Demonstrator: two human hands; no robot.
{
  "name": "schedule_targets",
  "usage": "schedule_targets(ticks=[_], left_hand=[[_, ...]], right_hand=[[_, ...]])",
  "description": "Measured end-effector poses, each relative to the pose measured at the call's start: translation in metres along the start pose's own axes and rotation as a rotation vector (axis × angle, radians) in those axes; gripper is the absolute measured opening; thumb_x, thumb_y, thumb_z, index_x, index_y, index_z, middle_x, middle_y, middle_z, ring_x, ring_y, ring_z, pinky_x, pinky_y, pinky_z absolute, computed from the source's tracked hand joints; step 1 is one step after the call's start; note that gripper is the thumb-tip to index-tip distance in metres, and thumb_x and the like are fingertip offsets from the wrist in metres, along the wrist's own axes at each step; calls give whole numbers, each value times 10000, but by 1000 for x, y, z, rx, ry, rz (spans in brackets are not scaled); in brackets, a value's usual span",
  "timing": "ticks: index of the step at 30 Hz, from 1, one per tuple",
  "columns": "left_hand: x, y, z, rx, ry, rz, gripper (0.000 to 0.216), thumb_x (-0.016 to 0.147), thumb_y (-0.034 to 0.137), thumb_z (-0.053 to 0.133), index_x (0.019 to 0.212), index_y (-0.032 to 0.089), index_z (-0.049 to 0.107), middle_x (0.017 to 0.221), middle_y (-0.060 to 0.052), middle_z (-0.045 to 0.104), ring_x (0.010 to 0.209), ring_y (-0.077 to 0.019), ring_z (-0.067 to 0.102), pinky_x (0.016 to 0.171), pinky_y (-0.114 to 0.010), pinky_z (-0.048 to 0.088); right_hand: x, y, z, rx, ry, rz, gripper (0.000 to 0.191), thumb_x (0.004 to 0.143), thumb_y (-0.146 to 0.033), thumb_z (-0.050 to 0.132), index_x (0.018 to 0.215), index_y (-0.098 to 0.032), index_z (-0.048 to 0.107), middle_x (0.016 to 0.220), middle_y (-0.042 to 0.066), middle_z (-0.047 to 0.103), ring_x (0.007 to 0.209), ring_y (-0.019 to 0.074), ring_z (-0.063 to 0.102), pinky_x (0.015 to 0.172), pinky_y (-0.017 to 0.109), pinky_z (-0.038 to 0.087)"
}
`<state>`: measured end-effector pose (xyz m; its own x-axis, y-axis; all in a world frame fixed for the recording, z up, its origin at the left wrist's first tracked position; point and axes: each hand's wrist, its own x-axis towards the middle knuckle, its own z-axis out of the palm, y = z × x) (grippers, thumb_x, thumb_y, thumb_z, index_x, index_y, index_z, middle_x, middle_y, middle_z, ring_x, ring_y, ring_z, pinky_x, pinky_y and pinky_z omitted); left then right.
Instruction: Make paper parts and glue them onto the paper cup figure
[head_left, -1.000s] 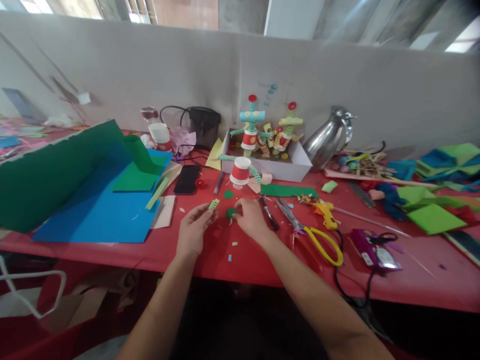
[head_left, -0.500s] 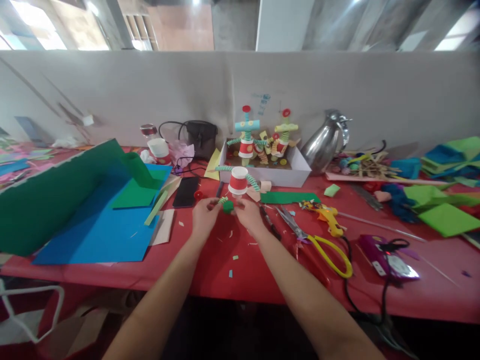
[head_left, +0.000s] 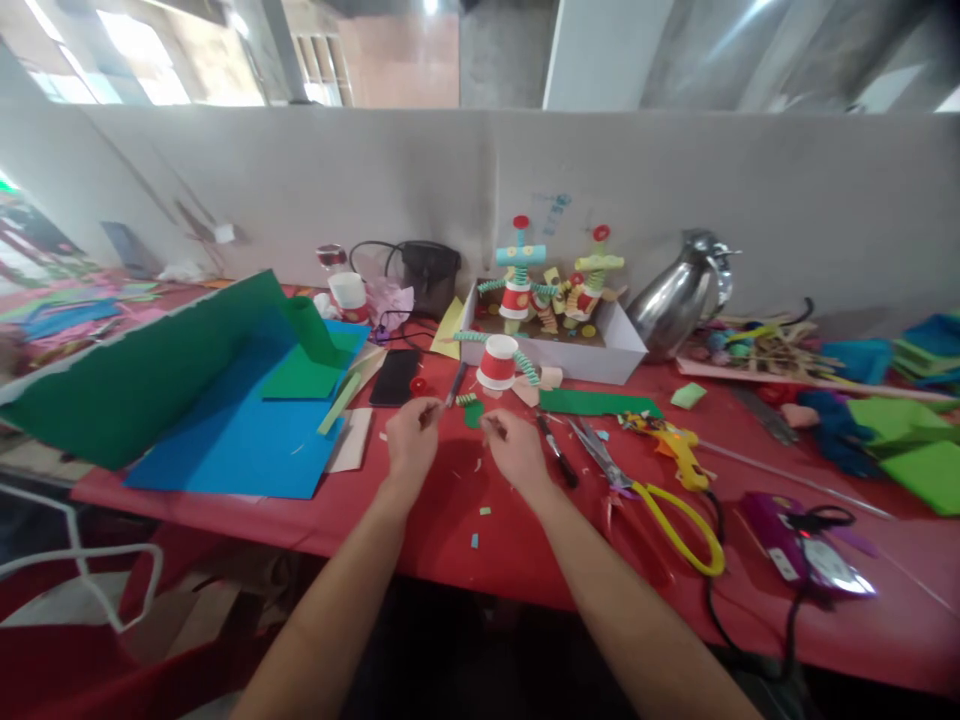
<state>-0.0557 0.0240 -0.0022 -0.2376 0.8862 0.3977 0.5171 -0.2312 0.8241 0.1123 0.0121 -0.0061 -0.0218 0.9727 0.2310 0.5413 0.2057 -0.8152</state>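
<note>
Left grip (head_left: 411, 440) and right grip (head_left: 514, 447) flank the green paper piece (head_left: 472, 413).

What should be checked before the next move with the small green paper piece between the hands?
1. Small green paper piece visible between the hands: ok.
2. Left hand gripping it: cannot tell, fingertips blurred.
3. Right hand gripping it: cannot tell.
4. Upturned red paper cup with coiled paper arms standing, apart from both hands: ok.
5. Yellow-handled scissors away from right hand: ok.
6. Red tablecloth before the hands free of scraps: not ok, paper scraps lie there.
</note>
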Motion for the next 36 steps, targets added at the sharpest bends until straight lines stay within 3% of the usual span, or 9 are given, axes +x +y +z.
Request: schedule_targets(ticks=[3, 5, 8, 10, 14, 18, 23, 29, 36], left_hand=[[-16, 4, -11, 57, -28, 16, 225, 865, 304, 565, 681, 227, 670, 594, -17, 589, 561, -168, 493, 634, -283, 350], [-26, 4, -23, 18, -14, 45, 193, 857, 256, 563, 709, 234, 685, 640, -29, 613, 595, -173, 515, 653, -279, 359], [-37, -4, -55, -77, 41, 55, 155, 815, 200, 594, 846, 258, 734, 792, -49, 682, 722, -193, 579, 714, -274, 397], [-39, -17, -82, -45, 124, 35, 142, 792, 217, 625, 849, 260, 748, 867, -58, 699, 791, -203, 589, 720, -273, 409], [-37, -50, -134, 42, 308, -87, 106, 765, 265, 655, 816, 223, 738, 857, -52, 700, 790, -196, 600, 735, -283, 437], [-43, -68, -165, -118, 453, -213, 139, 768, 295, 645, 854, 190, 675, 766, -21, 654, 715, -162, 596, 682, -264, 453], [-57, -62, -170, -140, 581, -229, 130, 813, 312, 609, 839, 185, 614, 665, 27, 575, 617, -109, 526, 610, -218, 409], [-61, -62, -152, -309, 575, -221, 176, 828, 335, 596, 758, 193, 520, 600, 47, 534, 540, -96, 493, 550, -213, 395], [-65, -45, -138, -167, 602, -231, 139, 824, 244, 510, 696, 193, 524, 556, 50, 521, 522, -105, 473, 553, -236, 384]], right_hand=[[-27, -15, 3, -195, -177, -157, 341, 955, -428, 458, 847, -217, 703, 766, 80, 713, 745, 245, 667, 714, 356, 487], [-51, -19, 0, -245, -287, -327, 345, 901, -503, 562, 1057, -231, 708, 1092, 115, 708, 1011, 282, 650, 855, 396, 497], [-79, -13, -10, -357, -431, -603, 460, 848, -522, 640, 1285, -382, 610, 1468, 47, 498, 1355, 354, 410, 1061, 531, 383], [-85, -4, -18, -474, -285, -567, 339, 924, -375, 564, 1254, -398, 634, 1466, 49, 496, 1385, 380, 354, 1066, 621, 336], [-80, 6, -25, -609, 107, -395, 360, 934, -195, 469, 1235, -217, 665, 1368, 190, 539, 1351, 413, 364, 1020, 666, 355], [-88, 5, -19, -525, -80, -622, 289, 937, -250, 519, 1172, -245, 687, 1327, 121, 579, 1332, 339, 406, 1037, 553, 428], [-96, 13, -10, -439, -7, -641, 284, 916, -113, 498, 1104, -196, 694, 1164, 119, 644, 1197, 294, 512, 981, 515, 493], [-93, 14, -10, -375, 30, -680, 268, 898, -67, 515, 1088, -153, 684, 1014, 91, 671, 1049, 248, 567, 952, 438, 534], [-94, 9, -11, -366, 14, -653, 258, 893, -51, 518, 1068, -123, 693, 968, 95, 682, 1006, 236, 573, 924, 398, 546]])
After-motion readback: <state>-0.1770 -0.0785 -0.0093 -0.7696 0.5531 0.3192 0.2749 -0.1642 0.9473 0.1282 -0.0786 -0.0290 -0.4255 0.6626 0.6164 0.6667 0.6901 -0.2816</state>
